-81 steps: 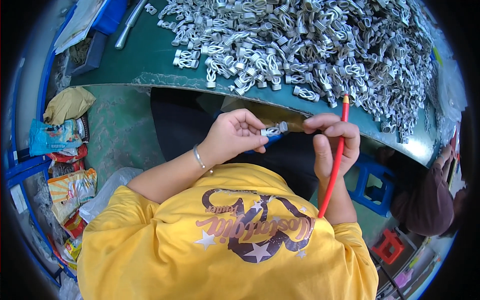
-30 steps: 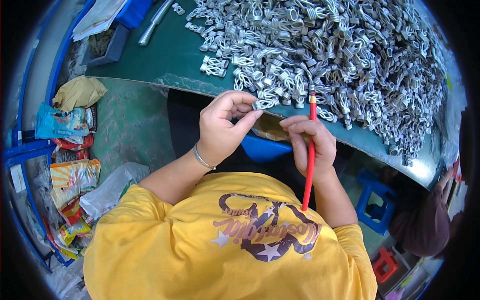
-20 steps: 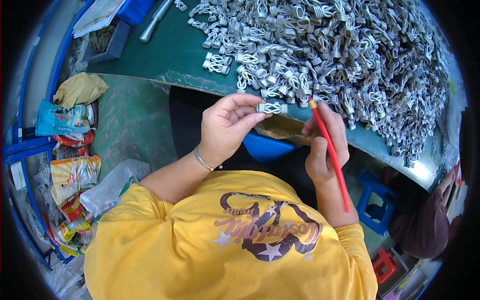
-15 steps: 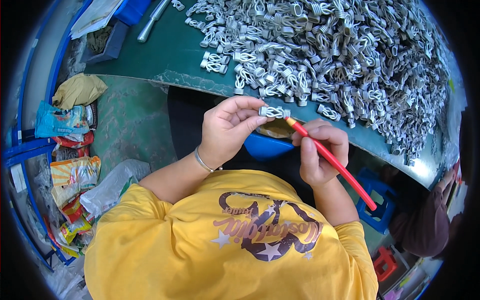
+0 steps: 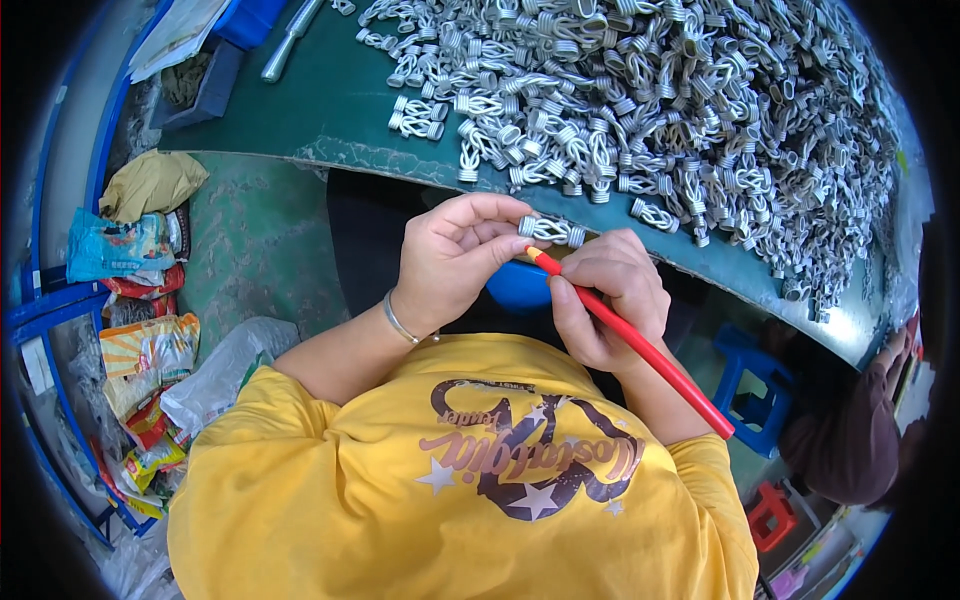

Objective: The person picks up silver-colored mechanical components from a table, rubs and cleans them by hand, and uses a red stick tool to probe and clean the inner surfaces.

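Near the table's front edge, my left hand (image 5: 452,248) pinches one end of a small silver metal link (image 5: 552,231), a braided loop with ribbed, coil-like ends. The fingers of my right hand (image 5: 618,300) are wrapped round a long red rod-shaped tool (image 5: 665,368) with a yellowish tip. That tip is at the underside of the link, close to my left thumb; whether it touches the metal I cannot tell. The tool's far end points down to the right, over my right forearm.
A large heap of similar metal links (image 5: 690,110) covers much of the green table (image 5: 270,115). At the far left are a metal-handled tool (image 5: 285,50) and a grey bin (image 5: 205,90). A blue stool (image 5: 755,385) and another person's sleeve (image 5: 850,440) are at right; bags (image 5: 125,245) lie left.
My right hand has moved left, bringing the tool's tip from the link's right end to its underside near my left thumb. The link tilts slightly down at its right end.
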